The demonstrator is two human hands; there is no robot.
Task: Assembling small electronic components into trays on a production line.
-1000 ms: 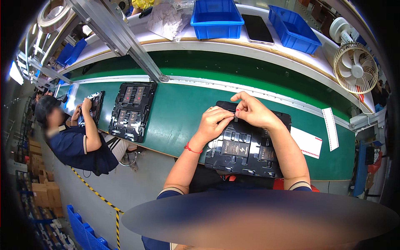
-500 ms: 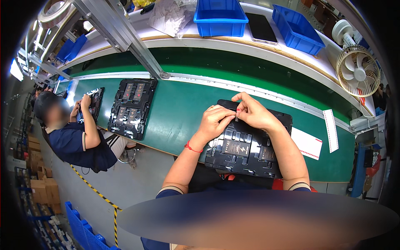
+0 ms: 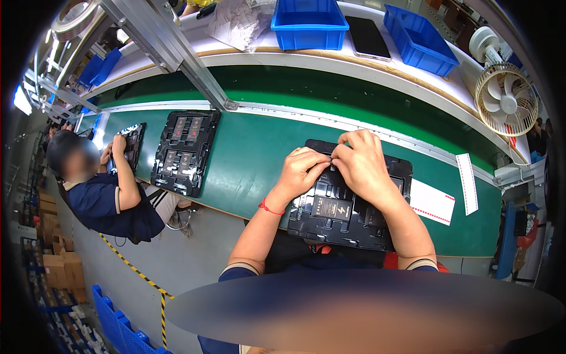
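Note:
A black moulded plastic tray [image 3: 298,227] lies in front of me on the green bench. In its pockets sit flat black phone batteries, one battery [image 3: 331,208] in plain sight and another [image 3: 374,217] partly under my right forearm. Over the tray's far part, my left hand [image 3: 302,172] pinches with thumb and forefinger. Against those fingertips, the bent fingers of my right hand [image 3: 361,164] are pressed together. Whatever lies between the fingertips is too small and covered to make out.
Right of the tray lie a white label sheet [image 3: 433,202] and a narrow strip [image 3: 467,184], both red-marked. Another tray of batteries [image 3: 184,152] rests to the left, near a seated co-worker [image 3: 112,194]. The shelf holds blue bins [image 3: 309,29], a phone [image 3: 368,38] and a fan [image 3: 507,97].
My right hand has turned over the tray, its fingers now curled with the back of the hand up. My left hand stays pinched at nearly the same spot.

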